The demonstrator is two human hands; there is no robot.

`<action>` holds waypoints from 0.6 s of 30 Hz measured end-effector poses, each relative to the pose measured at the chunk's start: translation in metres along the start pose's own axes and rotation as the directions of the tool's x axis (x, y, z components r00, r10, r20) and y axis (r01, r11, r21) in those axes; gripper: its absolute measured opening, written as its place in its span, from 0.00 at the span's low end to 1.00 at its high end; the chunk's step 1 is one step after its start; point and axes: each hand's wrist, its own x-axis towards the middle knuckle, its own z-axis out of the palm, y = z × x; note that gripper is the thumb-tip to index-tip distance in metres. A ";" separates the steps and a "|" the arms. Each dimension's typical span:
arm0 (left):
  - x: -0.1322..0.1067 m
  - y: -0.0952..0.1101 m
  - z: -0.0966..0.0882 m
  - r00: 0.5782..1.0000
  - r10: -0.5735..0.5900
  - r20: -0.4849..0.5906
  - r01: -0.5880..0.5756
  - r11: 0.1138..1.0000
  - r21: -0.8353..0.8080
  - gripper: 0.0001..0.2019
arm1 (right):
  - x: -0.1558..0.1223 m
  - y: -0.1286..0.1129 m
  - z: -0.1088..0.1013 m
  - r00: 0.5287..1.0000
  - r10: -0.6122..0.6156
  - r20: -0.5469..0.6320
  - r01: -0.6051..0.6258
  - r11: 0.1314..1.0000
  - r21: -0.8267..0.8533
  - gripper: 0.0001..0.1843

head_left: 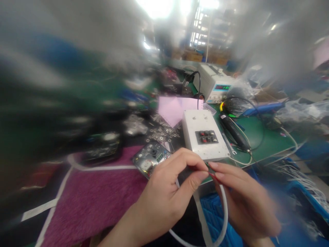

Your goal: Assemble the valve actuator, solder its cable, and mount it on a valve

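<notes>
Two pinches on white cable (224,213) end, left hand (164,197), right hand (244,202), near white box (203,120) edge

A white box (204,135) with a red-and-black terminal block sits mid-bench on the edge of the green mat (259,137). A black-handled tool (233,132) lies just to its right. A small circuit board (151,159) rests on the purple mat (95,199) towards the near edge. Loose washers (161,132) and a pink sheet (174,108) lie behind it, and a power supply (214,82) stands towards the far edge.
</notes>
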 end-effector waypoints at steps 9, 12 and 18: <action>0.006 -0.003 0.016 0.919 -0.394 0.027 0.316 0.692 -0.649 0.15 | -0.005 0.006 -0.005 0.995 -0.095 0.034 0.099 0.984 -0.151 0.21; 0.009 -0.003 0.013 0.886 -0.459 0.068 0.382 0.638 -0.669 0.18 | -0.006 0.011 -0.011 0.981 -0.144 0.131 0.166 0.971 -0.173 0.22; 0.012 -0.001 0.017 0.891 -0.454 0.014 0.352 0.671 -0.652 0.17 | -0.001 0.021 -0.020 0.972 -0.171 0.164 0.200 0.963 -0.180 0.21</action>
